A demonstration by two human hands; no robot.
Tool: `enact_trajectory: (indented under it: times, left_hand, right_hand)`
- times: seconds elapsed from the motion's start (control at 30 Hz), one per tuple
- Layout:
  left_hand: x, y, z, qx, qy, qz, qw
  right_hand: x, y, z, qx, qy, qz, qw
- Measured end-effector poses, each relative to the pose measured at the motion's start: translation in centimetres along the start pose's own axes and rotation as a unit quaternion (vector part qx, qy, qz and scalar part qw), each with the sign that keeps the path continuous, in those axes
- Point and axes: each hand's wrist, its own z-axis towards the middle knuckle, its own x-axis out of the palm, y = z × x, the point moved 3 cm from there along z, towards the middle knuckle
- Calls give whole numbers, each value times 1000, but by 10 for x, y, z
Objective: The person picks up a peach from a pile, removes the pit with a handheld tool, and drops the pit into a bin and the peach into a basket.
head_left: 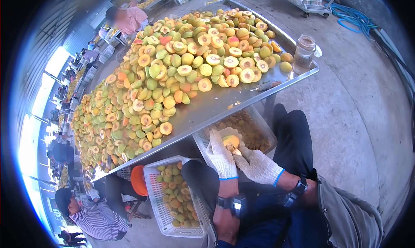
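Observation:
My left hand [221, 156], in a white knitted glove with a blue cuff, holds a yellow peach half [231, 141] in its curled fingers. My right hand [260, 166], gloved the same way, is closed with its fingertips against the lower edge of that peach. A small pale bit shows at those fingertips, too small to name. Both hands are above a white crate [269, 137] holding brown pits and scraps. Beyond them, a heap of halved peaches [173, 70] covers much of a metal table [212, 107].
A knife-like tool [267, 86] and a clear jar [304, 53] stand or lie near the table's right corner. To the left of my knees is a white crate [158, 204] of peaches, beside an orange bucket [138, 180]. A co-worker in a striped shirt [101, 220] sits at the lower left.

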Motion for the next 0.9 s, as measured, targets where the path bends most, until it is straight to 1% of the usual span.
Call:
enact_trajectory:
  times: [0.03,0.07,0.1,0.13,0.2,0.23,0.27,0.3,0.33,0.37,0.43,0.47,0.5,0.53,0.57,0.6,0.63,0.67,0.7,0.73,0.77,0.8,0.83,0.87,0.9]
  left_hand:
    - [0,-1,-1,0,0,0,1000]
    - [0,-3,-1,-5,22,-15,1000]
    - [0,-4,-1,-9,43,-29,999]
    - [-2,-3,-1,-8,43,-29,999]
    - [-2,-3,0,17,92,-45,995]
    - [-3,-5,0,18,93,-45,995]
    - [-3,-7,0,26,108,-22,994]
    - [-3,-8,-1,34,124,1,992]
    - [-2,-8,-2,34,124,1,992]
    - [0,-9,-4,42,116,6,992]
    - [-3,-9,-4,51,108,11,993]
    - [-5,-6,-2,55,149,3,987]
    - [-6,-5,-1,58,191,-5,980]
    - [-7,-4,2,59,192,-5,980]
    - [-6,-4,2,71,234,-8,970]
    - [-5,-3,2,82,275,-11,958]
    - [-6,-2,3,83,276,-11,958]
    - [-6,1,3,63,297,-45,952]
    - [-5,4,3,43,318,-78,944]
    - [-4,7,4,43,319,-78,944]
    - [-3,11,5,9,293,-140,946]
    - [0,12,4,-26,266,-201,943]
    - [4,9,1,-24,267,-200,942]
    - [3,9,-2,-50,196,-203,958]
    - [1,8,-3,-75,122,-205,968]
  right_hand:
    - [0,-2,-1,3,-4,3,1000]
    - [-2,-2,-2,2,-4,2,1000]
    - [-2,-4,-3,25,29,61,997]
    - [-2,-5,-4,47,62,120,990]
    - [-2,-6,-4,61,73,133,986]
    - [-2,-7,-3,75,85,146,983]
    - [-2,-8,-3,73,85,146,983]
    - [-1,-11,-3,100,107,162,976]
    - [0,-13,-3,127,129,177,967]
    - [-2,-13,-4,127,129,177,967]
    - [-2,-12,-8,175,178,273,929]
    - [-4,-11,-9,174,180,272,929]
    - [-4,-10,-10,177,204,300,915]
    - [-5,-10,-12,180,227,327,899]
    - [-7,-12,-11,179,227,327,900]
    - [-8,-14,-11,182,250,349,885]
    - [-9,-17,-11,184,273,370,869]
    - [-11,-20,-10,183,273,370,869]
    - [-12,-22,-10,190,287,387,856]
    - [-13,-25,-10,196,300,402,842]
    - [-14,-29,-9,195,300,402,843]
    - [-14,-32,-8,178,322,444,817]
    - [-15,-31,-7,159,342,484,790]
    - [-17,-31,-9,157,342,484,790]
    - [-17,-30,-11,155,324,515,778]
